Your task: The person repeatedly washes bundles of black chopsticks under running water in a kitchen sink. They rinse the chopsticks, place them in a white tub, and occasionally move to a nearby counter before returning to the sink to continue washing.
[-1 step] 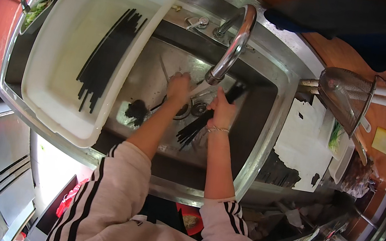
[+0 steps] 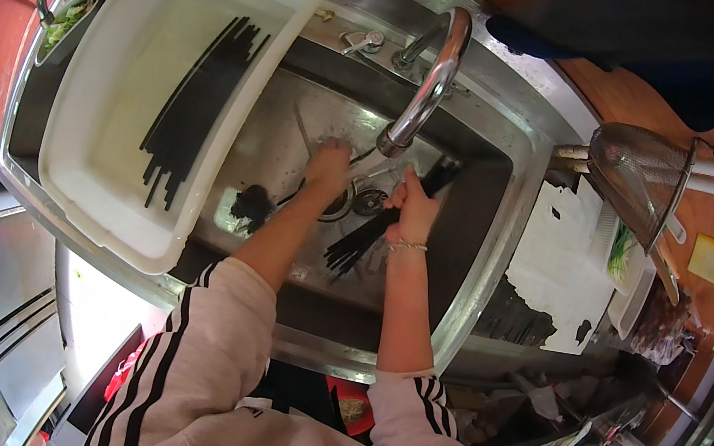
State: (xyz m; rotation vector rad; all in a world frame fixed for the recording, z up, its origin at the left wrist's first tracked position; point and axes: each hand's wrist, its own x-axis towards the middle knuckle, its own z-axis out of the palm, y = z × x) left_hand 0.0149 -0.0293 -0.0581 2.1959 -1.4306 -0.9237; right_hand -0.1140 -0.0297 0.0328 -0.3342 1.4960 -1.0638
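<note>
Rinsing black chopsticks at the sink faucet.

Right hand fingers were closed around a chopstick bundle in the sink; left hand lay open under the spout. Many chopsticks already lay in the white tub.

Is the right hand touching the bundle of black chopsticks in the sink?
Touching. The head view shows the right hand closed around the black chopsticks.

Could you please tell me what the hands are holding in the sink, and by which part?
The right hand grips a bundle of black chopsticks near its upper end. The left hand seems empty, under the faucet.
</note>
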